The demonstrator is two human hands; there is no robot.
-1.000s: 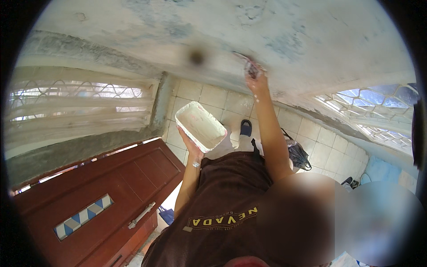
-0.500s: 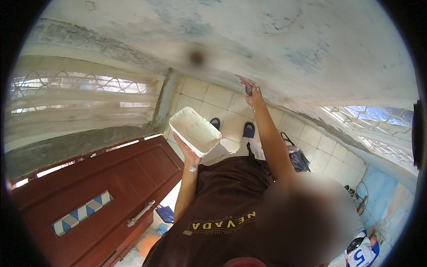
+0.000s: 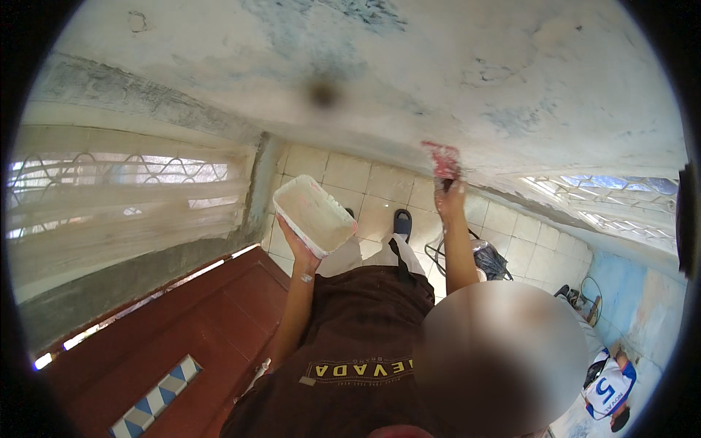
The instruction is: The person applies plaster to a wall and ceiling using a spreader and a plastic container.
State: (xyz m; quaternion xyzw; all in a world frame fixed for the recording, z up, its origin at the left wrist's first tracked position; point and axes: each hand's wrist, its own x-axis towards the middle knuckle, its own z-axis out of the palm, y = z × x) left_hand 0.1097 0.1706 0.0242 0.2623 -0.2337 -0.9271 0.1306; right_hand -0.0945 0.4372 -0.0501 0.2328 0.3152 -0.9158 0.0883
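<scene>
My left hand [image 3: 301, 252] grips a white rectangular tub [image 3: 318, 217] from its near side and underneath. The tub is tilted, its inside coated with whitish paste and its rim smeared with pink. To the right, my right hand [image 3: 451, 198] is closed around a flat red scraper [image 3: 444, 159], blurred by motion and streaked with white. The blade is at or close to the pale, blotchy wall [image 3: 409, 80]; whether it touches cannot be made out. White smears mark my right hand and left wrist.
A reddish-brown door [image 3: 219, 314] stands at lower left beneath a grilled window [image 3: 124, 171]. Below are floor tiles [image 3: 347, 171] and a dark bag [image 3: 491, 259] near my right forearm. At lower right is another person in a white jersey [image 3: 610, 387]. A blurred patch covers part of the view.
My right hand with the scraper has moved right, and the wrist has turned. The tub stays in my left hand, slightly lower left in view. The whole view has shifted somewhat.
</scene>
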